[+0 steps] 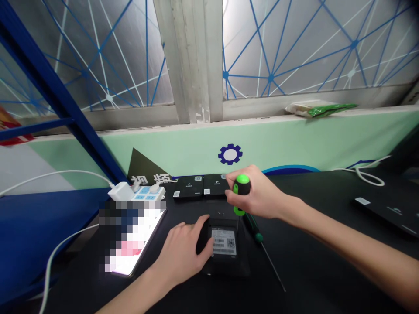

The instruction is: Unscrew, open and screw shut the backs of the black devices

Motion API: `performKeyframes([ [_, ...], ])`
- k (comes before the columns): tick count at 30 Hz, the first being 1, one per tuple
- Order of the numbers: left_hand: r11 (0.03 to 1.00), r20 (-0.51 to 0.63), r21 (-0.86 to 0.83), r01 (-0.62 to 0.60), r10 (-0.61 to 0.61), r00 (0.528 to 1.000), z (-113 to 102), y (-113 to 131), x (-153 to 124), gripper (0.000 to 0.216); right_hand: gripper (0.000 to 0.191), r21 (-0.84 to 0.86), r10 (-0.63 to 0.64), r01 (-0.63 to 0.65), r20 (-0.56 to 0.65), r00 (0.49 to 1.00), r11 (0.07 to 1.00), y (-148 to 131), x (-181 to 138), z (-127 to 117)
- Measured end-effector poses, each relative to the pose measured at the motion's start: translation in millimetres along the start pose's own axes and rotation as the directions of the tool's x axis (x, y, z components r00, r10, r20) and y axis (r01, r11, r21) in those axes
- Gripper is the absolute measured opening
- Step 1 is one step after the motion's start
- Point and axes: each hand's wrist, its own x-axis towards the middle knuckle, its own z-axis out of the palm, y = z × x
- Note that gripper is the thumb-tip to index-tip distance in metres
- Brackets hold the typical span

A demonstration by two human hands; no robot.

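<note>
A flat black plastic box with a rectangular white printed label on its upper face lies on the black table, and everything else can be placed from it. The person's left hand is clamped on the box's left side, thumb on the face at the label's edge and forefinger reaching to the far left corner. The right hand, above the far right part of the box, is closed around a bright green and black screwdriver handle; the thin shaft points down to the box's right margin, though whether the tip touches cannot be told. The two hands are apart from each other.

Just right of the box lies a second screwdriver with a dark green handle, its long metal shaft slanting toward the near right. Just beyond the box are two tiny metal screws. Farther beyond it, two flat black boxes with small white labels sit side by side. Left of the box, past the left hand, lies a lit phone with a blurred screen, and behind that a white and blue power strip. Well to the right of the box is another flat black box with a white label.
</note>
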Motion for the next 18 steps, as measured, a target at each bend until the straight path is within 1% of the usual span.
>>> performKeyframes([
  [3, 1.000, 0.004, 0.017, 0.005, -0.005, 1.000, 0, 2, 0, 0.047, 0.035, -0.015, -0.035, 0.035, -0.004, 0.999, 0.999, -3, 1, 5],
  [5, 1.000, -0.005, 0.024, 0.002, -0.002, 1.000, -1, 3, 1, 0.044, 0.035, -0.002, -0.052, 0.052, -0.044, 0.998, 0.999, -1, -2, 8],
  [7, 0.999, -0.015, 0.039, 0.006, -0.006, 1.000, -1, 4, 1, 0.042, 0.033, 0.054, -0.057, 0.062, -0.088, 0.994, 0.997, 4, -7, 10],
  [10, 0.998, -0.015, 0.053, 0.017, -0.016, 1.000, -2, 6, 1, 0.042, 0.030, 0.203, -0.014, 0.036, -0.109, 0.994, 0.979, 13, -16, 13],
  [11, 0.998, -0.016, 0.057, 0.019, -0.019, 1.000, -3, 6, 1, 0.042, 0.029, 0.222, -0.007, 0.031, -0.106, 0.994, 0.975, 17, -19, 14],
  [18, 0.997, -0.010, 0.062, 0.042, -0.041, 0.999, -2, 6, 4, 0.044, 0.018, 0.265, -0.080, 0.115, -0.139, 0.987, 0.957, 45, -47, 33],
])
